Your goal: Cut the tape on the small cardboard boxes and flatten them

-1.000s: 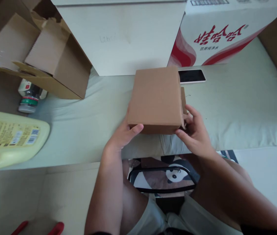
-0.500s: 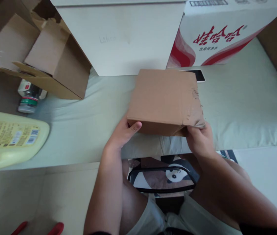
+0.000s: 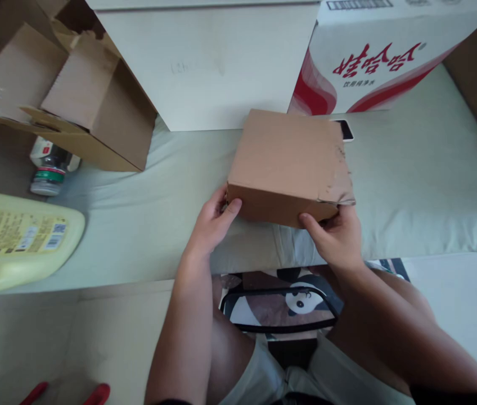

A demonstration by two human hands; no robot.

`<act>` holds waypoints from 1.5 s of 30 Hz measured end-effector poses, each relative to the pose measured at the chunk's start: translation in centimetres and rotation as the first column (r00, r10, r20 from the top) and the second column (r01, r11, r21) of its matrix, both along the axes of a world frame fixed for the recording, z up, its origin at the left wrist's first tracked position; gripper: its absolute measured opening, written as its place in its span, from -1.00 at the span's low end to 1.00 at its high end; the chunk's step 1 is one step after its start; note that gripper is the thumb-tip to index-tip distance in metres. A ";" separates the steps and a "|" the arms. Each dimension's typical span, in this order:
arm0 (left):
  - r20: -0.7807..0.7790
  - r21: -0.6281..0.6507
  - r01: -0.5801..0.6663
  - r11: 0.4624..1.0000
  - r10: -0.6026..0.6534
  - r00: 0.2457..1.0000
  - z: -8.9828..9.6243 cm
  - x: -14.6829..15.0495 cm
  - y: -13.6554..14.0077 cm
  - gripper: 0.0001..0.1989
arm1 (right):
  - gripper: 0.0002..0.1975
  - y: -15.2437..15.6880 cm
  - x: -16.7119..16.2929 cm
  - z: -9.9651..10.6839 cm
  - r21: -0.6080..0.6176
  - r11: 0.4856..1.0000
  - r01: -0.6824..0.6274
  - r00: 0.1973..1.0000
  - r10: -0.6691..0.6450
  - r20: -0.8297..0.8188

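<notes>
We are holding a plain brown cardboard box [image 3: 289,154] between our two hands, directly ahead of us at a pale green cloth [image 3: 137,225]; we are not able to tell whether its underside is touching the cloth. Its top is showing smooth and unprinted, its front face darker, in shade. The right end is looking worn: the edge is running ragged, with small dark marks, and a creased corner is jutting out at the near right. The box is sitting askew, its near edge sloping down toward the right.

Our left hand [image 3: 210,225] is curling part-closed around the near left corner, thumb pressing the front face, fingers disappearing behind the side. Our right hand [image 3: 340,242] is gripping the near right corner, thumb lying on the front face, fingers reaching under the ragged end, partly hidden.

Compared with half a second ago, the box is lying slightly farther from us and to the right, and our right thumb is now showing on its front. Behind it, the phone [image 3: 347,130] is showing less, only its right end. A second ago, the top was ending in a clean edge with a flap sticking out; now the ragged end is covering that side.
</notes>
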State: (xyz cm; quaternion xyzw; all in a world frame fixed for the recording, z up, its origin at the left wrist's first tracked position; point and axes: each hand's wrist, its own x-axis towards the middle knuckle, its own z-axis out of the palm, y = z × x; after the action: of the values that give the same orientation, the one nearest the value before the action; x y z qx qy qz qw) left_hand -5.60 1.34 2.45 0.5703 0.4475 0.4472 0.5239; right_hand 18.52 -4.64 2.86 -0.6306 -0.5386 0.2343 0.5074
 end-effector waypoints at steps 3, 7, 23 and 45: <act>-0.004 -0.030 -0.059 0.998 0.059 0.998 0.0 0.0 0.1 -0.51 | -0.71 0.4 -0.1 0.5 -0.080 0.996 -0.027 0.999 0.025 -0.027; -0.029 -0.031 -0.141 0.989 0.141 0.990 0.3 -0.2 0.0 -0.60 | -0.76 0.5 -0.3 0.5 -0.134 0.986 -0.095 0.994 0.087 -0.067; -0.057 -0.042 -0.200 0.979 0.197 0.979 0.9 -0.4 0.0 -0.70 | -0.84 0.3 -0.1 0.5 -0.120 0.979 -0.167 0.978 0.149 -0.144; -0.080 -0.038 -0.191 0.981 0.187 0.979 1.1 -0.5 -0.1 -0.69 | -0.86 0.3 -0.1 0.1 -0.114 0.975 -0.189 0.972 0.169 -0.165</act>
State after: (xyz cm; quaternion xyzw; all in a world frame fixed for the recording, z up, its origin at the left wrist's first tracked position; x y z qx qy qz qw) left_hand -6.07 1.26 3.51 0.5295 0.5294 0.4627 0.4745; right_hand 18.39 -4.38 2.97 -0.5908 -0.5361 0.3617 0.4825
